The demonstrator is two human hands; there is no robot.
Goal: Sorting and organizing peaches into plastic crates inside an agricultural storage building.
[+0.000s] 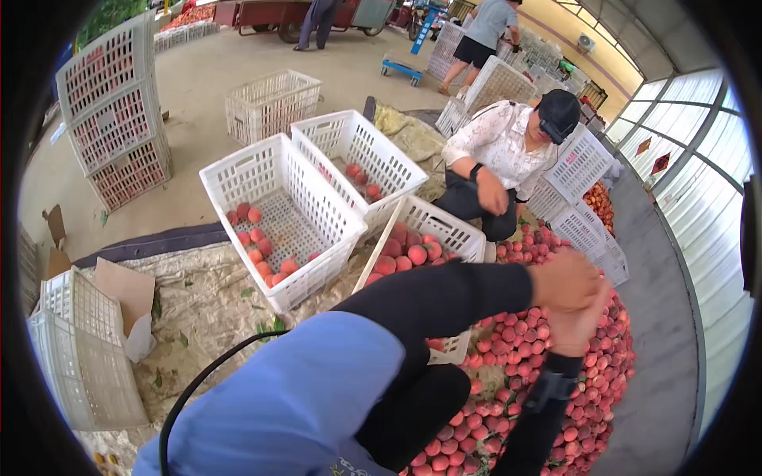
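Over the pile of peaches at near right, the left hand and right hand meet, too blurred to tell their grip; gentle, unhurried handling should limit bruising.

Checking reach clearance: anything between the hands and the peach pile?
Nothing visible. The left hand and right hand overlap in view in front of the peach pile, with no object showing between. Blur hides whether they touch or hold a peach.

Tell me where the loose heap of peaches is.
In the head view, the peach heap spreads across the lower right, around the left hand and right hand, just right of the nearest white crate.
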